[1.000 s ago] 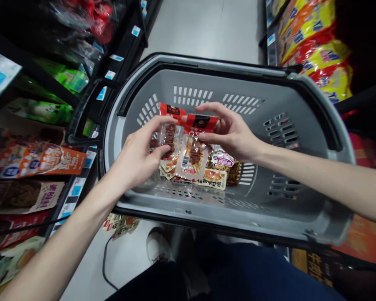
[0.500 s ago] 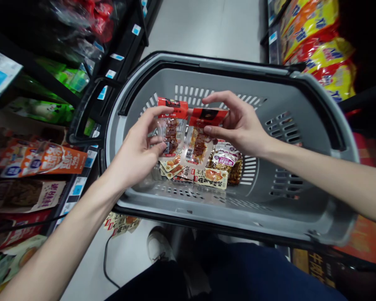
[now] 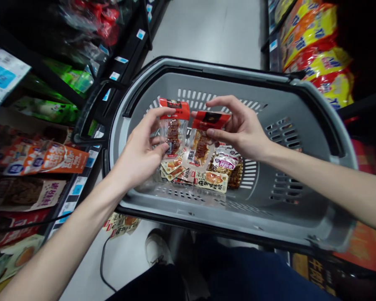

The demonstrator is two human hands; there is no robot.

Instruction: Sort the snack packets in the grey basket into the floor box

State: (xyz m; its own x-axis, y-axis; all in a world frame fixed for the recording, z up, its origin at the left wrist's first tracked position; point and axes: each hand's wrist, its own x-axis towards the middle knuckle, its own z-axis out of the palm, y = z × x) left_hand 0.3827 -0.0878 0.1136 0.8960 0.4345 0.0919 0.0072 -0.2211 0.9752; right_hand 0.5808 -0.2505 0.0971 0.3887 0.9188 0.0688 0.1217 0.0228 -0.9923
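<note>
Over a grey shopping basket (image 3: pixel 301 104) I hold two small clear snack packets with red tops. My left hand (image 3: pixel 141 152) pinches the left packet (image 3: pixel 174 125) by its side between thumb and fingers. My right hand (image 3: pixel 241 127) grips the red top of the right packet (image 3: pixel 203 133). The two packets hang side by side, edges nearly touching. Below them, several more snack packets (image 3: pixel 211 177) lie on the basket's floor.
Shelves of bagged snacks line the left (image 3: pixel 44 159) and right (image 3: pixel 319 37) of a narrow aisle with a grey floor (image 3: pixel 207 25). More packets (image 3: pixel 122 221) lie on the floor under the basket's near-left corner. My shoe (image 3: pixel 155 248) shows below.
Both hands lifted the two packets a little higher above the pile and drew them slightly apart. The view shifted slightly.
</note>
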